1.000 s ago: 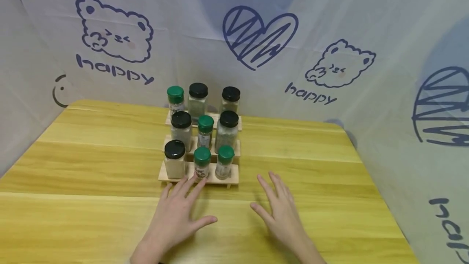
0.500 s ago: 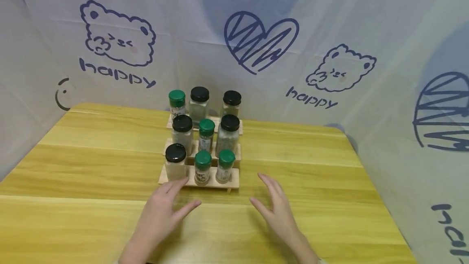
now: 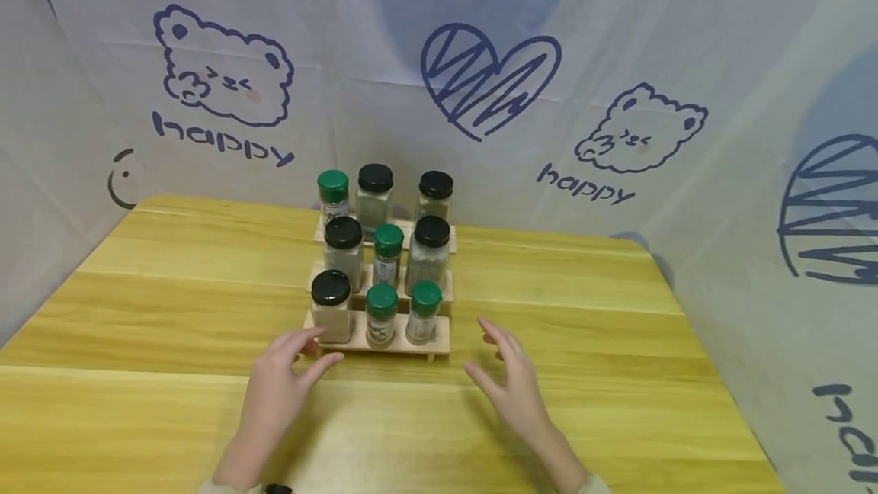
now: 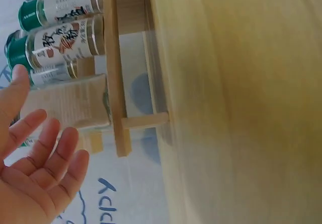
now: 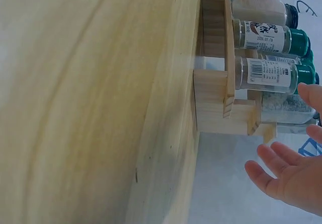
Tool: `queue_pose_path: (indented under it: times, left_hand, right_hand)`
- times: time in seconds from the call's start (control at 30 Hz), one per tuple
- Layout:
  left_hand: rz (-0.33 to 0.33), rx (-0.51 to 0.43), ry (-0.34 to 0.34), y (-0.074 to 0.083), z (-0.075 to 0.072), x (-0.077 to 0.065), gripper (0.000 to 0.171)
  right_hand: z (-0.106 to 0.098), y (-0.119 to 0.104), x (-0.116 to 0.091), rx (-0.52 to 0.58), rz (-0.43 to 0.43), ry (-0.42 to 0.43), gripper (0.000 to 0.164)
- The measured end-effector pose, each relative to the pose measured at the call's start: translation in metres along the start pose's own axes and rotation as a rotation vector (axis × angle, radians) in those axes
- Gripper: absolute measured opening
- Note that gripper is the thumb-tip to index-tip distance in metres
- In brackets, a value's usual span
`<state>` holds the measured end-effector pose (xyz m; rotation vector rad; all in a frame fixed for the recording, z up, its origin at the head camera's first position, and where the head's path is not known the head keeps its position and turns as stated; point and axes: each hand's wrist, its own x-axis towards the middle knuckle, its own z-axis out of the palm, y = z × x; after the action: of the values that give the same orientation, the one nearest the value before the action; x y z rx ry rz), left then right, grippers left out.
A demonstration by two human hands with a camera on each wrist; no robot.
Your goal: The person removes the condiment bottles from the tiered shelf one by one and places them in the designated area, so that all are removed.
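Note:
A three-step wooden spice rack [image 3: 405, 347] stands on the table, bearing several spice jars with black or green lids. My left hand [image 3: 274, 383] is at the rack's front left corner, thumb and fingers spread apart, nearest the black-lidded jar of pale powder [image 3: 332, 315]. In the left wrist view the fingers of my left hand [image 4: 45, 158] overlap that jar. To the right of the rack, my right hand [image 3: 514, 387] hovers with loosely bent fingers, nearest the green-lidded jar [image 3: 422, 319] at the front right. Neither hand holds anything.
The yellow wood-grain table [image 3: 583, 372] reaches back to a pale cloth [image 3: 343, 36] printed with bears, hearts and lettering. Behind the front row, black-lidded jars [image 3: 428, 258] and a green-lidded jar [image 3: 387, 254] fill the middle step. The back step carries further jars.
My left hand has moved left, from in front of the rack's middle to its left corner, its fingers bending more. The right hand has stayed nearly in place, fingers slightly more curled.

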<state>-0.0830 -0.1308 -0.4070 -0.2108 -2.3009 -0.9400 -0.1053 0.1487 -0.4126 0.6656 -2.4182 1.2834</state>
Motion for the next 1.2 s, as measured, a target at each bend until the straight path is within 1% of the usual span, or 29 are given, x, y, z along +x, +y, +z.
queue_pose_path:
  times: [0.23, 0.3, 0.37, 0.43, 0.5, 0.63, 0.7, 0.77, 0.97, 1.2]
  left_hand:
    - [-0.143, -0.048, -0.004, -0.011, -0.004, 0.002, 0.03]
    - [-0.178, -0.062, -0.004, -0.014, -0.006, 0.004, 0.029]
    - [-0.209, -0.079, -0.021, -0.017, -0.008, 0.006, 0.029]
    - [-0.252, -0.107, -0.061, -0.019, -0.01, 0.009, 0.03]
    - [-0.308, -0.148, -0.121, -0.022, -0.012, 0.012, 0.03]
    - [-0.46, -0.227, -0.248, -0.025, -0.017, 0.017, 0.032]
    - [-0.522, -0.26, -0.29, -0.026, -0.019, 0.019, 0.033]
    - [-0.565, -0.292, -0.319, -0.027, -0.019, 0.021, 0.035]
    - [-0.635, -0.361, -0.357, -0.034, -0.014, 0.024, 0.039]
    - [-0.687, -0.427, -0.359, -0.045, -0.003, 0.024, 0.039]
  right_hand:
    - [0.004, 0.002, 0.003, 0.038, 0.004, -0.01, 0.057]
    - [0.004, 0.0, 0.004, 0.043, 0.007, -0.013, 0.057]
    - [0.004, -0.006, 0.006, 0.053, 0.007, -0.011, 0.056]
    - [0.002, -0.014, 0.008, 0.063, 0.008, -0.011, 0.056]
    - [0.001, -0.023, 0.011, 0.074, 0.01, -0.011, 0.055]
    - [-0.002, -0.035, 0.013, 0.085, 0.028, -0.027, 0.053]
    - [-0.002, -0.038, 0.013, 0.092, 0.045, -0.037, 0.053]
    - [-0.002, -0.039, 0.013, 0.098, 0.06, -0.043, 0.052]
    - [-0.002, -0.037, 0.014, 0.113, 0.081, -0.053, 0.051]
    - [0.0, -0.038, 0.017, 0.131, 0.074, -0.06, 0.051]
